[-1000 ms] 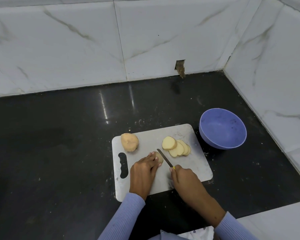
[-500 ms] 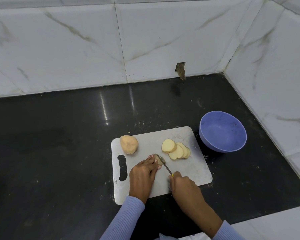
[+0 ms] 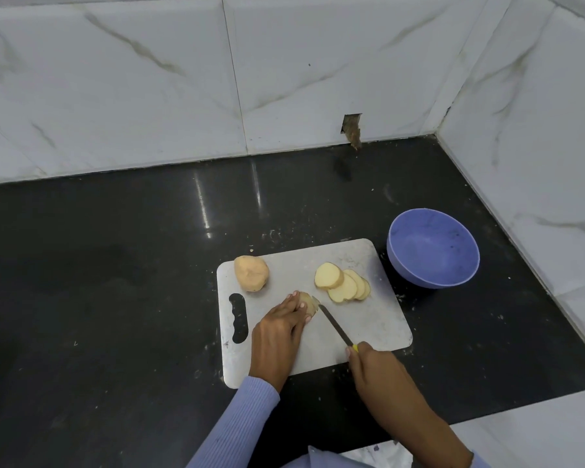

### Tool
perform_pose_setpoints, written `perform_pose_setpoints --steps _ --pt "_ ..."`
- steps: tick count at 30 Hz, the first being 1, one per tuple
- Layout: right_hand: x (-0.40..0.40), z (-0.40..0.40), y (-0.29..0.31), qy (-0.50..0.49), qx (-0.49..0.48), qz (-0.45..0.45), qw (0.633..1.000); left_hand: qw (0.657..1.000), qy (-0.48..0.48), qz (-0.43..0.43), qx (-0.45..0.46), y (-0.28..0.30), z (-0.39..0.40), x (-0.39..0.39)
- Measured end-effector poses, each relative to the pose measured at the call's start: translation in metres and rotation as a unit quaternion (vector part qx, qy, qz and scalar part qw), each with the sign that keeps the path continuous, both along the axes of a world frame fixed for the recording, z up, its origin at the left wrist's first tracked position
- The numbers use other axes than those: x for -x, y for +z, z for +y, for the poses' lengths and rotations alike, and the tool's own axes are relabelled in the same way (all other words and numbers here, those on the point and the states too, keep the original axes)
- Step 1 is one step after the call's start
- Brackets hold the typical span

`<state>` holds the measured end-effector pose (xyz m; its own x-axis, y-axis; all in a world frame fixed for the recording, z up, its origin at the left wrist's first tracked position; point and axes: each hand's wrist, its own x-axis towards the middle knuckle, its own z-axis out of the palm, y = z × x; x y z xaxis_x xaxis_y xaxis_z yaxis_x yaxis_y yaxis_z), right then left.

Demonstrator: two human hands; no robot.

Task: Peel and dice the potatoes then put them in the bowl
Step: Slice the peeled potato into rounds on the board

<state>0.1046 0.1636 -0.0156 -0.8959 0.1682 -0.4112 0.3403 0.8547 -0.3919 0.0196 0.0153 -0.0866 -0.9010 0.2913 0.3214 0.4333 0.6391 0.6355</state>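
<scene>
No readable brand or writing was seen. A white plastic cutting board [image 3: 368, 319] with a slotted handle lay on the glossy black stone table [image 3: 115, 298] near its right edge. The left hand [image 3: 279, 336] held a potato piece [image 3: 308, 304] at board centre. The right hand [image 3: 375, 366] gripped a yellow-handled knife [image 3: 335, 325], blade tip touching that piece. Overlapping round slices [image 3: 343, 282] lay beyond; a whole peeled potato [image 3: 251, 273] sat at the board's far-left corner. A round lilac bowl [image 3: 433, 248] stood beside the board.

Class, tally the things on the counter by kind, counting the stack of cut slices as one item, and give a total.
Bowl: 1
Cutting board: 1
Knife: 1
Peeled whole potato: 1
Potato piece being cut: 1
Stack of slices: 1
Total: 6
</scene>
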Motion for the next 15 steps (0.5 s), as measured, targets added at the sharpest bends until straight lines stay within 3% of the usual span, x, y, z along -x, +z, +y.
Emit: perform_pose_setpoints --steps 6,15 --pt "0.03 -0.013 0.0 0.025 0.01 0.032 0.999 1.0 0.001 -0.009 -0.01 -0.001 -0.001 0.004" --pt "0.047 -0.028 -0.013 0.018 -0.038 -0.021 0.999 1.0 -0.006 0.002 -0.01 -0.003 -0.001 0.005"
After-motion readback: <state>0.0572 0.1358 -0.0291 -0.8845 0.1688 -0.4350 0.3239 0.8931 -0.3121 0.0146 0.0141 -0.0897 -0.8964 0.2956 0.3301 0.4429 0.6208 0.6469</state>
